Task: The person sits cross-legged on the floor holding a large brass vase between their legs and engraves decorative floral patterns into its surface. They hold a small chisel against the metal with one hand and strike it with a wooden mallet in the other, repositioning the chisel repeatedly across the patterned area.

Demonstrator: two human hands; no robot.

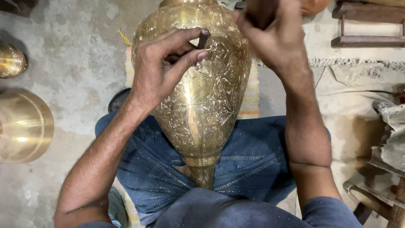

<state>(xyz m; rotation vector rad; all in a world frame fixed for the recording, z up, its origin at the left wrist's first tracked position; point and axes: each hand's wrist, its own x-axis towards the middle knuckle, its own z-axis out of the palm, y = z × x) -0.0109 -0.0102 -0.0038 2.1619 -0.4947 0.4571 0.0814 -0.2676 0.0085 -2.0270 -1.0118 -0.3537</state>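
The brass vase (198, 97) lies across my lap, its narrow neck tucked toward my waist and its wide belly pointing away, resting on my jeans (249, 164). Its skin is bright yellow metal, covered all over with fine engraved leaves and scrolls, rough to the touch where cut. My left hand (162, 69) lies on the belly, thumb and fingers pressed together on a small dark punch (203, 39) set tip-down against the pattern. My right hand (274, 36) is raised just beside it, closed around a dark handle (259, 12), a hammer I judge, though its head is out of view. So I judge I am mid-engraving; the next stroke needs the punch held steady on its line and a light, square tap.

Under the vase lies a striped woven mat (252, 95) on the grey concrete floor (76, 76). Well apart at my left sit two smooth, plain brass bowls (23, 126). At my right, crumpled cloth (392, 135) and a wooden stool (367, 25).
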